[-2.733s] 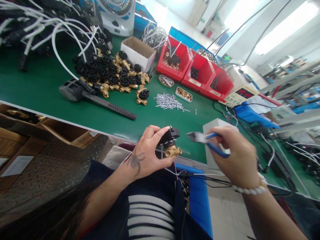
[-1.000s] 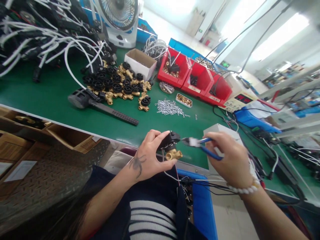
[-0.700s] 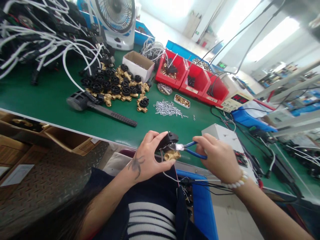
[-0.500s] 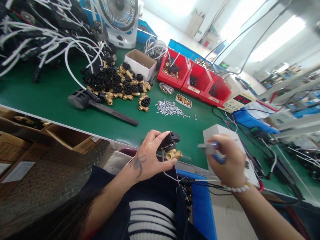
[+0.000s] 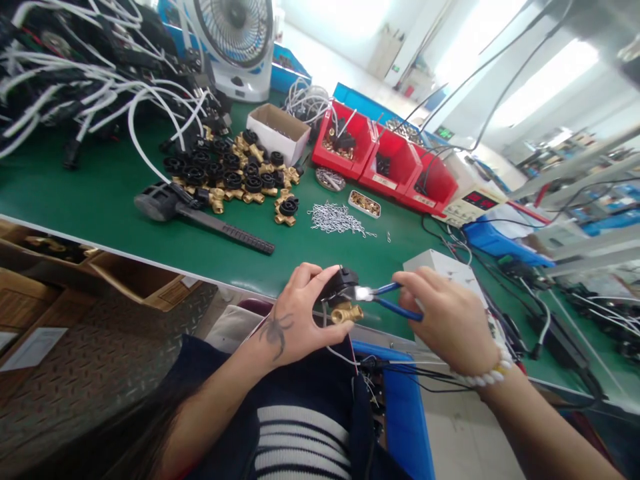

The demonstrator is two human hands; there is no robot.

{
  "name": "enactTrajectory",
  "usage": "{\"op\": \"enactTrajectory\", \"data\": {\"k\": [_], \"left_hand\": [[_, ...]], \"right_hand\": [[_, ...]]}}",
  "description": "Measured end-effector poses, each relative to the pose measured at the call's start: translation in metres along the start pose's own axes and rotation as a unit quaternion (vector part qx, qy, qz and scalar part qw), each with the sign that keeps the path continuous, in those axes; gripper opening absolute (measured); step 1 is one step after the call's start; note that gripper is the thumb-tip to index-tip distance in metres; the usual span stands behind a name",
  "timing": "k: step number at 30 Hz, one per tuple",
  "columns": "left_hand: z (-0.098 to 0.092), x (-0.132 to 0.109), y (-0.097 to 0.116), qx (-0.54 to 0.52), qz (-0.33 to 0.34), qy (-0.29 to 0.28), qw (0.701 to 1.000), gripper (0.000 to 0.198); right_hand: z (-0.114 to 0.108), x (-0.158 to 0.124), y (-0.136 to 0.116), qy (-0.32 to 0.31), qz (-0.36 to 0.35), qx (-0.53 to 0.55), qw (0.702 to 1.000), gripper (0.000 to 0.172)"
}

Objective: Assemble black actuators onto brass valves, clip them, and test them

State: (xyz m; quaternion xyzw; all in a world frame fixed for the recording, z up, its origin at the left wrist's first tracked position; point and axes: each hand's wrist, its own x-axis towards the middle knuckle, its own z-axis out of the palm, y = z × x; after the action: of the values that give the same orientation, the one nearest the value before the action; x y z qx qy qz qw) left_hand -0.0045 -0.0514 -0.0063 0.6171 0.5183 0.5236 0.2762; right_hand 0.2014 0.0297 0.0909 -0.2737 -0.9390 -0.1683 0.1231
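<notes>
My left hand [image 5: 299, 310] grips a brass valve [image 5: 346, 313] with a black plastic housing [image 5: 341, 280] on top, held above the front edge of the bench. A white cable hangs down from it. In my right hand [image 5: 447, 317] are blue-handled pliers [image 5: 387, 291], their handles spread apart. The metal jaws reach the side of the black housing just above the brass body; what lies between them is too small to make out. On the bench beyond lies a pile of small metal clips [image 5: 334, 219].
Brass fittings with black caps [image 5: 233, 175] cover the back left, and a hammer [image 5: 205, 220] lies before them. Red bins [image 5: 345, 163], a white box [image 5: 278, 133], a fan [image 5: 240, 40] and a tin of brass bits [image 5: 365, 203] stand behind. At right is a grey box [image 5: 450, 270].
My right hand has brought the pliers leftward from beside the grey box to the black housing. My left hand keeps the valve in nearly the same place.
</notes>
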Motion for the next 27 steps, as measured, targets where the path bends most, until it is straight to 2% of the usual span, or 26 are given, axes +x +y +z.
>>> {"op": "enactTrajectory", "data": {"k": [3, 4, 5, 8, 9, 10, 13, 14, 15, 16, 18, 19, 21, 22, 24, 26, 27], "left_hand": [[0.000, 0.000, -0.001, -0.003, 0.000, 0.005, 1.000, 0.070], [0.000, 0.000, -0.001, -0.002, -0.001, 0.006, 1.000, 0.070], [0.000, 0.000, 0.000, 0.000, -0.001, 0.006, 1.000, 0.070], [0.000, 0.000, 0.000, 0.010, 0.005, 0.005, 1.000, 0.070], [0.000, -0.001, 0.000, 0.010, 0.008, 0.006, 1.000, 0.070], [0.001, -0.001, 0.000, 0.009, 0.008, 0.006, 1.000, 0.070], [0.001, -0.001, -0.001, -0.010, 0.005, 0.015, 1.000, 0.069], [0.001, -0.001, -0.001, -0.016, 0.004, 0.015, 1.000, 0.070], [0.000, -0.001, -0.001, -0.019, 0.001, 0.014, 1.000, 0.070], [-0.001, -0.001, -0.001, -0.020, -0.003, 0.011, 1.000, 0.071], [-0.002, -0.001, 0.000, -0.018, -0.013, 0.001, 1.000, 0.071], [-0.001, -0.001, 0.001, -0.016, -0.018, 0.000, 1.000, 0.070], [0.001, -0.002, 0.001, -0.015, -0.013, 0.012, 1.000, 0.070], [0.003, -0.004, 0.002, -0.016, -0.007, 0.025, 1.000, 0.068], [0.008, -0.005, 0.002, -0.013, 0.006, 0.054, 0.998, 0.060], [0.013, -0.006, 0.002, -0.001, 0.019, 0.072, 0.997, 0.050], [0.014, -0.006, 0.003, 0.009, 0.024, 0.075, 0.997, 0.047]], "right_hand": [[0.000, -0.001, -0.001, 0.174, 0.096, 0.072, 0.977, 0.016], [0.002, -0.002, -0.002, 0.183, 0.101, 0.081, 0.975, 0.017], [0.005, -0.002, -0.003, 0.153, 0.086, 0.080, 0.981, 0.016], [0.013, -0.001, -0.007, -0.027, 0.000, 0.053, 0.998, 0.019], [0.013, -0.001, -0.007, -0.049, -0.002, 0.052, 0.997, 0.019], [0.013, -0.001, -0.007, -0.030, 0.015, 0.062, 0.998, 0.018], [0.010, -0.002, -0.006, 0.150, 0.116, 0.112, 0.975, 0.016], [0.010, -0.004, -0.006, 0.182, 0.130, 0.122, 0.967, 0.016], [0.012, -0.005, -0.006, 0.173, 0.123, 0.121, 0.970, 0.016], [0.014, -0.006, -0.006, 0.127, 0.100, 0.114, 0.980, 0.015], [0.018, -0.007, -0.007, -0.016, 0.041, 0.095, 0.995, 0.017], [0.018, -0.005, -0.008, -0.062, 0.033, 0.092, 0.993, 0.018], [0.016, -0.001, -0.009, -0.067, 0.081, 0.138, 0.985, 0.016], [0.014, 0.002, -0.010, -0.055, 0.119, 0.185, 0.974, 0.017], [0.011, 0.009, -0.013, -0.062, 0.186, 0.306, 0.932, 0.033], [0.010, 0.016, -0.017, -0.104, 0.211, 0.406, 0.883, 0.049], [0.012, 0.020, -0.020, -0.125, 0.210, 0.437, 0.865, 0.052]]}}
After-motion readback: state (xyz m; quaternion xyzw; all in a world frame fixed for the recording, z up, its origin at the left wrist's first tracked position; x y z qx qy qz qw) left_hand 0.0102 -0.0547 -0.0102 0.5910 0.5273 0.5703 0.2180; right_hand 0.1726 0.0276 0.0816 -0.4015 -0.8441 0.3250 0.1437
